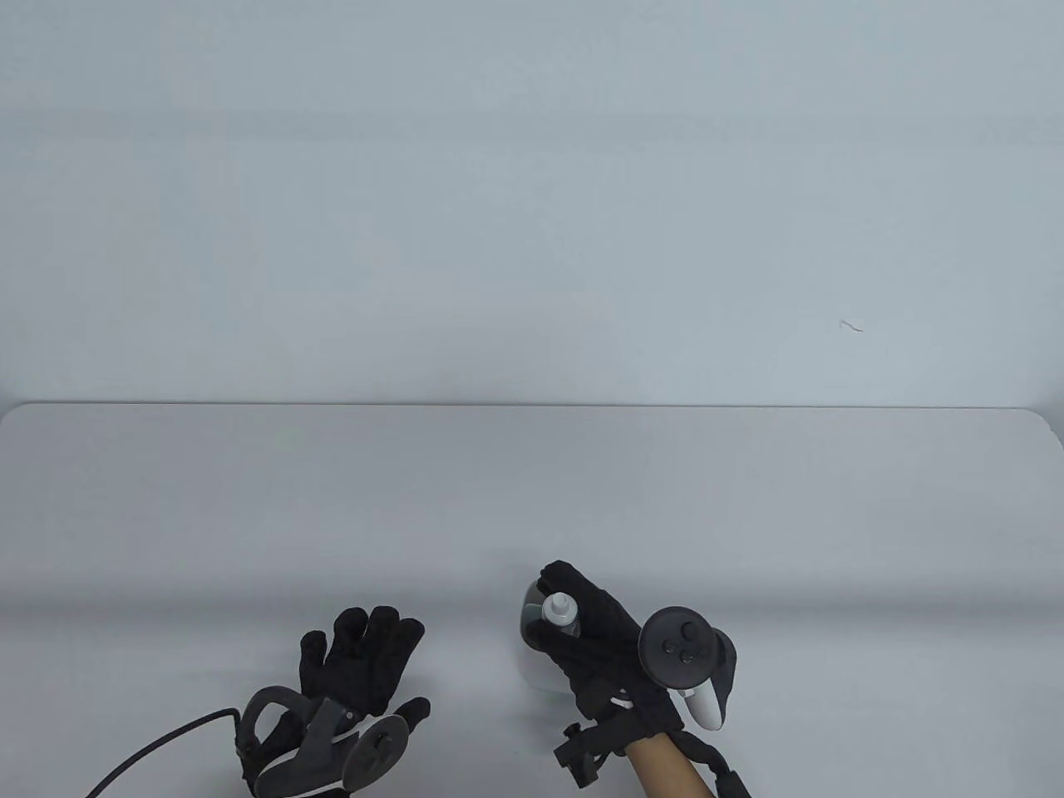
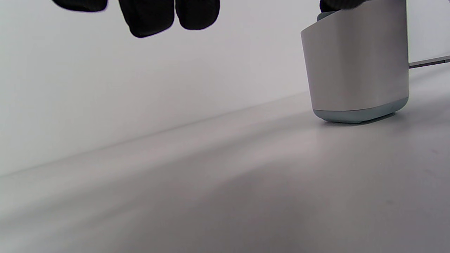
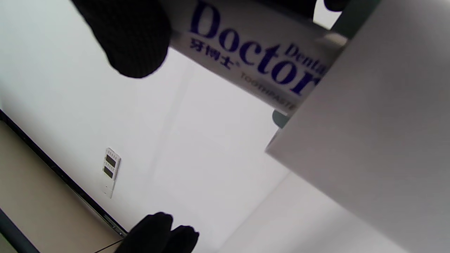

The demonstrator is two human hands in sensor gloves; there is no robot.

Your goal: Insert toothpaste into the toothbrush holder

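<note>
The white toothpaste tube with dark blue lettering [image 3: 246,52] sits cap-up in the mouth of the grey rounded metal toothbrush holder [image 2: 355,66], its lower end looks partly inside, though the holder wall hides how deep. The black-gloved right hand [image 1: 594,632] grips the tube just above the holder. The black-gloved left hand [image 1: 362,665] rests flat on the pale grey table [image 1: 249,515] nearby, fingers spread, holding nothing.

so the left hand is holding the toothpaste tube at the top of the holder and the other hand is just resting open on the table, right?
Not quite: the hands are swapped. The table view shows the right hand holding the toothpaste tube at the top of the toothbrush holder, while the left hand rests open on the table.
</note>
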